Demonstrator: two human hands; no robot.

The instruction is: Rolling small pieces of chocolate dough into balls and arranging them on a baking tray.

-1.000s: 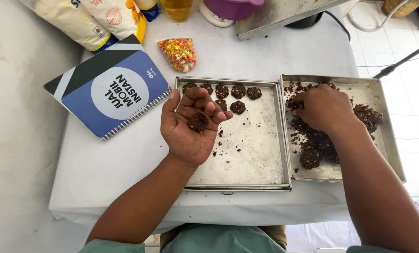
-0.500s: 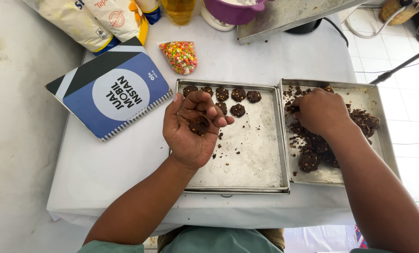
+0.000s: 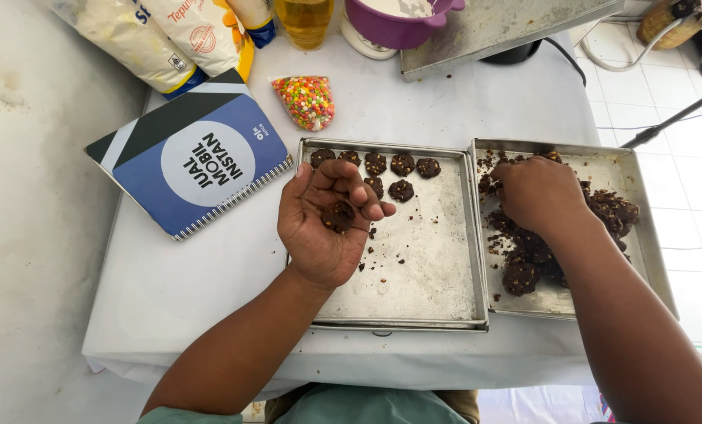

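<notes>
Two hands are working over two metal trays. The left hand (image 3: 327,224) is lying palm up above the left tray (image 3: 429,275), fingers curling loosely around a dark dough lump (image 3: 337,215) sitting in the palm. The right hand (image 3: 541,192) is pressing knuckles up into the dough heap (image 3: 570,235) in the right tray (image 3: 641,228); its fingertips are hidden, so their spread cannot be told. Seven shaped pieces (image 3: 402,165) are lying just beyond the left fingers.

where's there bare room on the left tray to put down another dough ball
The left tray is bare across its near and right part, between the left hand and the rim beside the right tray. The far edge is crowded with shaped dough balls. The right tray is crowded with the dough pile under the right hand.
</notes>
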